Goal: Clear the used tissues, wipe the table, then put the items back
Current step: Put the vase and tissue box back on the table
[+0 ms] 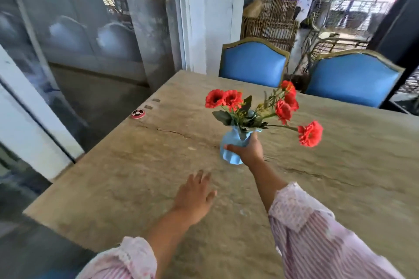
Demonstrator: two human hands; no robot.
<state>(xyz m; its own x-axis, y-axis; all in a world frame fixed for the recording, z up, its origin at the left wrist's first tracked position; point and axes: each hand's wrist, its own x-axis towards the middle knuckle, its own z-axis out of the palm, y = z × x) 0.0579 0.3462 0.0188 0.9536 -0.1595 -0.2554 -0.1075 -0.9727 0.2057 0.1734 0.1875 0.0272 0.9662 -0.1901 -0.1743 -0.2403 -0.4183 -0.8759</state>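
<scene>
At the left edge of the table (pixel 108 188) lies a small red round disc (pixel 138 113), well apart from everything else. Next comes the left grip (pixel 195 197), fingers spread and straight, holding nothing, low over the bare stone; whether it touches the surface is unclear. Right of it stands the blue vase (pixel 231 142) near the table's middle, with the right grip (pixel 248 149) clamped round its body from the near side. The vase looks slightly tilted, and I cannot tell if its base has met the table. The red flowers (pixel 231 98) splay out to the right, so the load probably pulls that way. No tissues or cloth show, so this seems to be the putting-back step: bring the base down flat, straighten it, and release only once it stands steady. Two blue chairs (pixel 353 77) wait beyond.
</scene>
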